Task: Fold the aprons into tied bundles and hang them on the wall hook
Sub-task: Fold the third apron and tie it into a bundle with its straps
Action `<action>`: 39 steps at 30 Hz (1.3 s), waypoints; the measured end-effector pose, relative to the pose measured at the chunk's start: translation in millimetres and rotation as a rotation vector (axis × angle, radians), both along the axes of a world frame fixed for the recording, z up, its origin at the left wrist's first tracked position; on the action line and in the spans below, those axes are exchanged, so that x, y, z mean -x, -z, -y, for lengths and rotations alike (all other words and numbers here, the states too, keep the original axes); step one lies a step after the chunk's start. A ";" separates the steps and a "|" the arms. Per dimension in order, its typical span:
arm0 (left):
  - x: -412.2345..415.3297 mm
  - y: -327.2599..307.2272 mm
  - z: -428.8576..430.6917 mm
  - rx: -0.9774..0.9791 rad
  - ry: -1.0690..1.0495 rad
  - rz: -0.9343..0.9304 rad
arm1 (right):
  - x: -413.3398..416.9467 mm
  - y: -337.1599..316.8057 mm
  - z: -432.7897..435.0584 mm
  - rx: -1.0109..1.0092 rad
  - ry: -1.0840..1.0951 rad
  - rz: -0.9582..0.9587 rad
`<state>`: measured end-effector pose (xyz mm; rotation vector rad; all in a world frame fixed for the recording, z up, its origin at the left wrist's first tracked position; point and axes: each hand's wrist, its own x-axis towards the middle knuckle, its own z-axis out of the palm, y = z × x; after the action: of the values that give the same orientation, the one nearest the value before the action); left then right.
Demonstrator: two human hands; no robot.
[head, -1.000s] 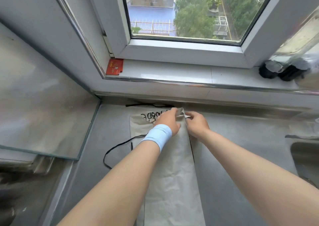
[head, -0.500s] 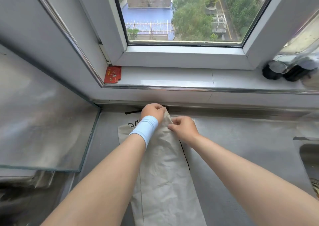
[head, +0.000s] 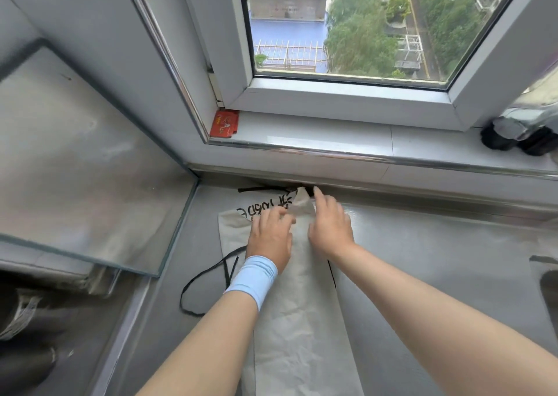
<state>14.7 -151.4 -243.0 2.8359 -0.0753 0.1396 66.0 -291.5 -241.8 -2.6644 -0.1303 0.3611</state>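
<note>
The apron [head: 297,290] lies in the lower middle of the frame as a long pale strip on the steel counter [head: 422,259], its far end just below the window sill [head: 332,142] in the centre. Half a second ago my left hand [head: 270,238] was up at that far end with the cloth bunched under it, and my right hand [head: 330,226] was pinching the edge just beside it. Now both have come back toward me and flattened out. My left hand rests on the cloth with its fingers nearly straight and reaching a small flap [head: 302,202] that stands up at the top. The fingertips are blurred, so I cannot tell whether they nip the flap or only touch it. My right hand is spread, fingers straight and pointing at the sill, and holds nothing. The black lettering [head: 262,210] on the upper left corner of the apron, covered a moment ago, shows again, so I judge the top fold did not hold and that corner has sprung back. One black strap [head: 205,278] loops loose on the counter at the left of the strip and another [head: 259,189] lies along the far edge. Nothing is tied yet and no wall hook is in view, so I am early in the folding and need to press the top flat before rolling.
</note>
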 end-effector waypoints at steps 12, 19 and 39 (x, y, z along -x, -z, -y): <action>102.5 34.7 -24.3 -0.222 0.031 -0.542 | 6.9 19.5 -12.9 0.338 -0.549 0.007; 138.7 35.1 -35.2 -0.096 -0.297 -0.324 | 12.4 23.3 -22.7 0.431 -0.601 0.031; 144.4 26.7 -19.8 0.137 -0.367 -0.208 | 73.6 30.7 13.2 0.434 -0.512 -0.091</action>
<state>-129.8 -131.6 -269.7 2.6799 0.4810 -0.0706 -7.5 -304.7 -272.5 -3.0020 -0.7956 0.7416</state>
